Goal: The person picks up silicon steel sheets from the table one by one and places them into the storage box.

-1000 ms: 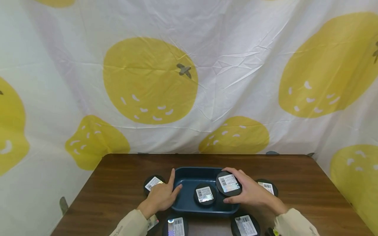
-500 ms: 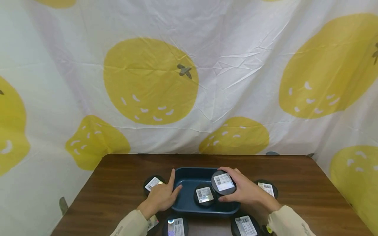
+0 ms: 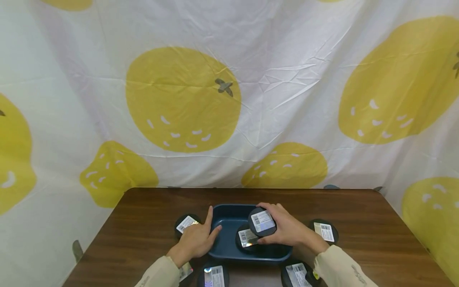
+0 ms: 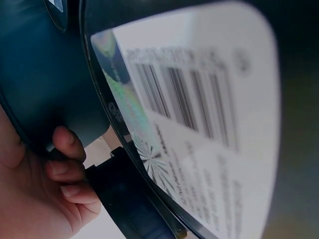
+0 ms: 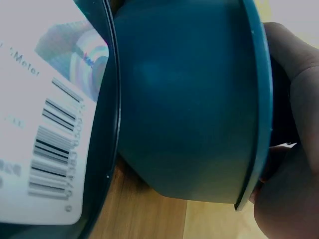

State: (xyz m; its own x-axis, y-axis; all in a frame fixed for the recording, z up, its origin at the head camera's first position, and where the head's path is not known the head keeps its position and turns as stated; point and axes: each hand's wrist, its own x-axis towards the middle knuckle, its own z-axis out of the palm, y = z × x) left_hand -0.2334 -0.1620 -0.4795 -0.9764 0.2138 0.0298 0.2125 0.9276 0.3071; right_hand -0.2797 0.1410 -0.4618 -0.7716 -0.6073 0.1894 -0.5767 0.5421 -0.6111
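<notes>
A dark blue tray (image 3: 225,243) sits mid-table, with one round black case (image 3: 246,239) bearing a silvery barcode label inside it. My left hand (image 3: 195,240) grips the tray's left side, thumb over the rim and index finger pointing along it. In the left wrist view the other fingers (image 4: 70,169) curl by the tray's outer wall. With thumb and fingers, my right hand (image 3: 285,227) holds a second round black case (image 3: 262,221) by its edge, over the tray and partly overlapping the first case. In the right wrist view the tray wall (image 5: 189,99) mostly hides it.
More labelled black cases surround the tray: one at the left (image 3: 185,223), one at the right (image 3: 324,232), and several along the front, including this one (image 3: 214,276). A fruit-print curtain (image 3: 251,99) hangs behind the brown table (image 3: 358,223).
My right hand has moved left with the held case, from the tray's right end to over the case inside. My left hand has stayed in place at the tray's left side.
</notes>
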